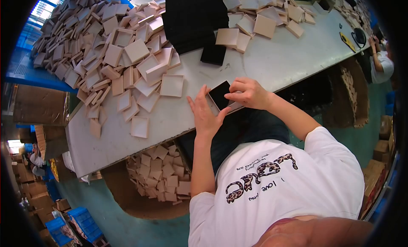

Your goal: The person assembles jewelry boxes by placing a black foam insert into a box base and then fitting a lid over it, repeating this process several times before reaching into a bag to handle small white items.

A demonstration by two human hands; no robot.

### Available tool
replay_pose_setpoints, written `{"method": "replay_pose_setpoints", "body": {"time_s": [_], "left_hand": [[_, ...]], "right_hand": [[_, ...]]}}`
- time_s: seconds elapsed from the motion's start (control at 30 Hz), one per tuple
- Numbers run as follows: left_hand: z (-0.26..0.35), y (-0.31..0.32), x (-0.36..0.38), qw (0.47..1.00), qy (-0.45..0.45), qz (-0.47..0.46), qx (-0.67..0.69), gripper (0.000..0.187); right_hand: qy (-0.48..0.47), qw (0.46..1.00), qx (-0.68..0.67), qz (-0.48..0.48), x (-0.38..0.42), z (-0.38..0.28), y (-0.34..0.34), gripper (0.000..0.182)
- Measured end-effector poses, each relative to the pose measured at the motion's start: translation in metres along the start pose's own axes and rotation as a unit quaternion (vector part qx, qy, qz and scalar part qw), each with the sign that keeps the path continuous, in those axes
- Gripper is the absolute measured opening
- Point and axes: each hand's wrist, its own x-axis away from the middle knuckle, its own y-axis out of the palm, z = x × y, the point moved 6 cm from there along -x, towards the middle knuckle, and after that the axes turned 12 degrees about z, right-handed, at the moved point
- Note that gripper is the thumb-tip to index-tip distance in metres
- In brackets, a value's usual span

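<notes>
The pad (pixel 219 95) lies in the box (pixel 234 106), just left of the right grip (pixel 250 94), fingers curled close; whether they pinch it, I cannot tell. The left grip (pixel 206 113), spread wide, flanks the box's left side.

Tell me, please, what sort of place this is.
Probably a factory or packing workshop: many shallow pale square boxes lie heaped on a long grey flat-topped table, more lie in a brown cardboard container below, and blue plastic crates stand nearby.

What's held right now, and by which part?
Left hand holds the small box along its left side. Right hand has its fingertips at the black insert; whether they pinch it is unclear.
</notes>
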Motion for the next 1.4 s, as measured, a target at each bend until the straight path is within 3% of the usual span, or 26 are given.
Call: {"method": "replay_pose_setpoints", "body": {"time_s": [0.07, 0.17, 0.2, 0.27, 0.33, 0.43, 0.53, 0.63, 0.73, 0.83, 0.9, 1.0, 1.2, 1.27, 1.4], "left_hand": [[-0.001, 0.0, 0.001, 1.0, 0.005, 0.003, -0.001, 0.101], [0.003, 0.001, 0.001, 0.998, 0.033, -0.016, -0.049, 0.085], [0.006, 0.003, 0.0, 0.996, 0.047, -0.026, -0.073, 0.078], [0.008, 0.003, -0.001, 0.996, 0.054, -0.022, -0.074, 0.065], [0.01, 0.004, 0.0, 0.995, 0.056, -0.023, -0.074, 0.058], [0.012, 0.002, -0.003, 0.995, 0.057, -0.016, -0.075, 0.056], [0.013, 0.002, -0.003, 0.996, 0.05, 0.0, -0.079, 0.054], [0.01, 0.004, -0.002, 0.996, 0.043, -0.015, -0.079, 0.055], [0.007, 0.005, 0.0, 0.995, 0.049, -0.021, -0.08, 0.069], [0.006, 0.005, -0.001, 0.998, 0.033, -0.009, -0.06, 0.095], [0.004, 0.004, -0.002, 0.999, 0.016, 0.007, -0.036, 0.114], [0.004, 0.003, -0.002, 1.0, -0.004, -0.016, -0.018, 0.124], [0.003, 0.002, -0.001, 1.0, -0.02, -0.001, -0.021, 0.126], [0.011, -0.005, -0.005, 0.999, 0.011, 0.014, -0.035, 0.12], [0.006, -0.025, -0.016, 0.997, 0.013, 0.014, 0.071, 0.096]], "right_hand": [[0.025, 0.999, 0.03, -0.038, -0.002, 0.001, -0.001, 0.018], [0.096, 0.987, -0.092, -0.091, -0.015, 0.016, -0.007, 0.019], [0.18, 0.971, -0.151, -0.054, -0.02, 0.032, -0.011, 0.021], [0.195, 0.974, -0.093, 0.074, -0.033, 0.085, -0.022, 0.022], [0.108, 0.972, 0.111, 0.177, -0.049, 0.132, -0.035, 0.034], [0.312, 0.939, 0.135, -0.051, -0.048, 0.194, -0.019, 0.045], [0.322, 0.922, 0.177, -0.123, -0.051, 0.21, -0.012, 0.055], [0.154, 0.941, 0.298, -0.05, -0.056, 0.179, -0.028, 0.053], [0.152, 0.956, 0.226, 0.112, -0.047, 0.15, -0.06, 0.067], [0.207, 0.972, -0.037, 0.106, -0.026, 0.106, -0.064, 0.079], [0.161, 0.981, -0.11, 0.019, -0.013, 0.066, -0.039, 0.077], [0.162, 0.973, -0.131, -0.103, -0.003, 0.032, -0.008, 0.07], [0.091, 0.982, -0.08, -0.147, 0.001, 0.018, 0.005, 0.069], [0.078, 0.983, -0.032, -0.165, 0.007, 0.016, 0.01, 0.067], [0.079, 0.98, 0.047, -0.175, 0.018, 0.007, 0.014, 0.061]]}}
